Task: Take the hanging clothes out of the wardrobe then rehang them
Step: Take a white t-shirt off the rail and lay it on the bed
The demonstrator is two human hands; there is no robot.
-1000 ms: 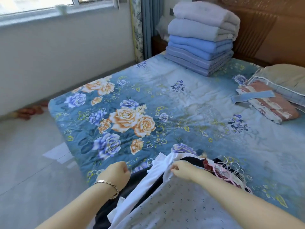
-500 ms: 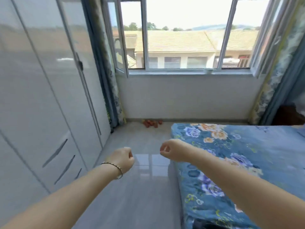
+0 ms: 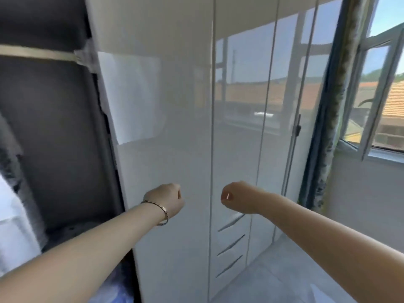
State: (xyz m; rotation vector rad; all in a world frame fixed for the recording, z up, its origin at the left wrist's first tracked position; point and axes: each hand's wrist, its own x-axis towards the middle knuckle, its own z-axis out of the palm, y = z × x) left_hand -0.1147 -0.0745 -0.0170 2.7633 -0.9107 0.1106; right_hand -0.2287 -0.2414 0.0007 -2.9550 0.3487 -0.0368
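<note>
One tall white wardrobe (image 3: 166, 127) across most of the view, its glossy doors closed at centre and right and mirroring sky and rooftops. At its left side, an open compartment (image 3: 56, 132), dark inside, with a pale rail (image 3: 37, 54) running across near the top. Along the far left edge of that opening, a pale smeared mass, possibly the hanging clothes (image 3: 11, 215), too blurred to name with certainty. Bluish fabric (image 3: 113, 289) low at the foot of the opening.

Right of the wardrobe, a blue patterned curtain (image 3: 328, 132), then an open window (image 3: 378, 95) with tiled roofs beyond. Grey floor (image 3: 284, 278) at lower right.

Both bare forearms stretched forward at about the same height, in front of the closed doors. Left hand (image 3: 167, 201) balled up, fingers curled into the palm, gripping nothing, just right of the open compartment's edge. Right hand (image 3: 237, 197) likewise, fingers folded in and empty, near the left one with a gap between.

White sheet of paper (image 3: 131, 97) flat on the leftmost closed door, above the left hand. Thin bracelet (image 3: 160, 212) round the left wrist. A few slanted handles (image 3: 231, 245) on the door below the right hand.
</note>
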